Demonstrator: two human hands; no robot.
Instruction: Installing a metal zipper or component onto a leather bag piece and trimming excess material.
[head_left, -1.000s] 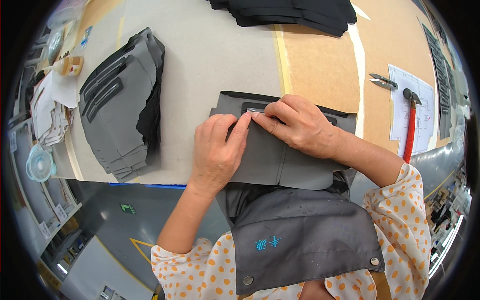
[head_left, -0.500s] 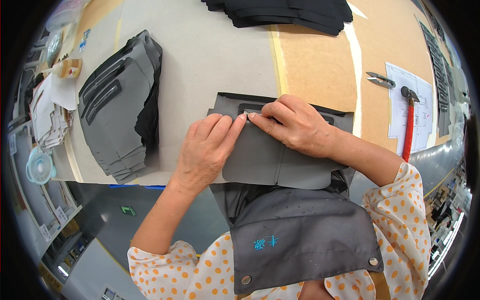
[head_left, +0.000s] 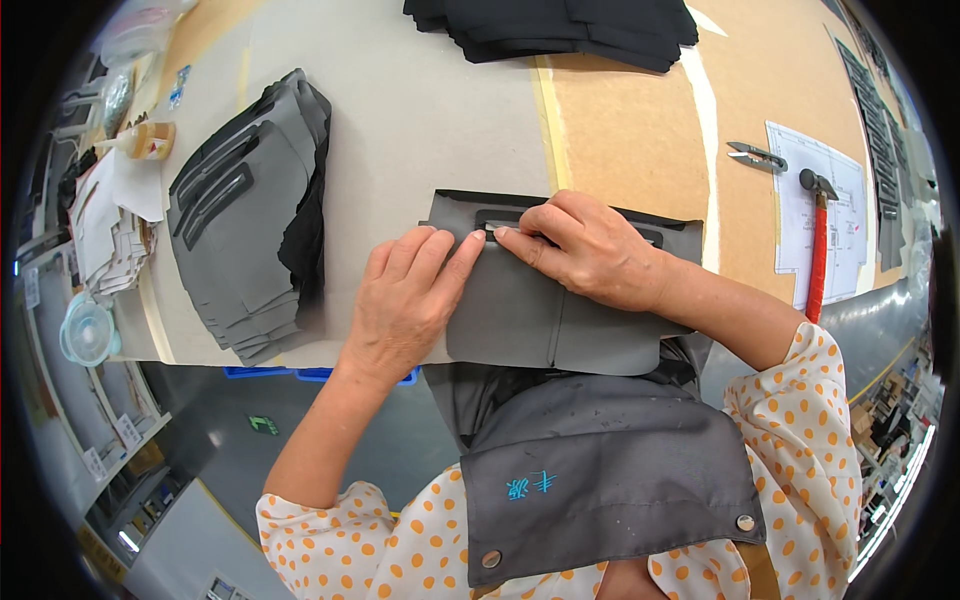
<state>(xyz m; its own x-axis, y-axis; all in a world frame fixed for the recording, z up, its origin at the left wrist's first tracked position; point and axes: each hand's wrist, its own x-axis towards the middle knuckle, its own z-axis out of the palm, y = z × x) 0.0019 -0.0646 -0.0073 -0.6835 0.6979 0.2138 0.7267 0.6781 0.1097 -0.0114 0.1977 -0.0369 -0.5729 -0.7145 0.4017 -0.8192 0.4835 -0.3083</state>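
In the head view, the person's 2 hands meet over a grey panel (head_left: 510, 310) that lies flat near the front edge of the counter (head_left: 380, 180). Over the last second the left hand (head_left: 400, 305) has drawn back slightly to the left, so its fingertips, close against those of the right hand (head_left: 590, 255) before, now stand a little apart; a pale strip (head_left: 491, 226) shows between them at the left end of a black-framed slot (head_left: 497, 216). That suggests the fingering remains at this end of the slot, perhaps smoothing its edge. The left fingers are held together, only lightly bent, the index tip at the slot; its thumb is hidden, so whether it pinches anything cannot be told. The right fingers are curled, with 1 digit reaching to the strip, and a grip on it cannot be confirmed. Of the containers, a small nozzled bottle (head_left: 150, 141) at the left holds something amber. Below it, near the counter's corner, is a round light-blue container (head_left: 88, 332) whose contents are unclear. Blue bins (head_left: 345, 375) peek out below the counter's front edge, their insides out of sight.
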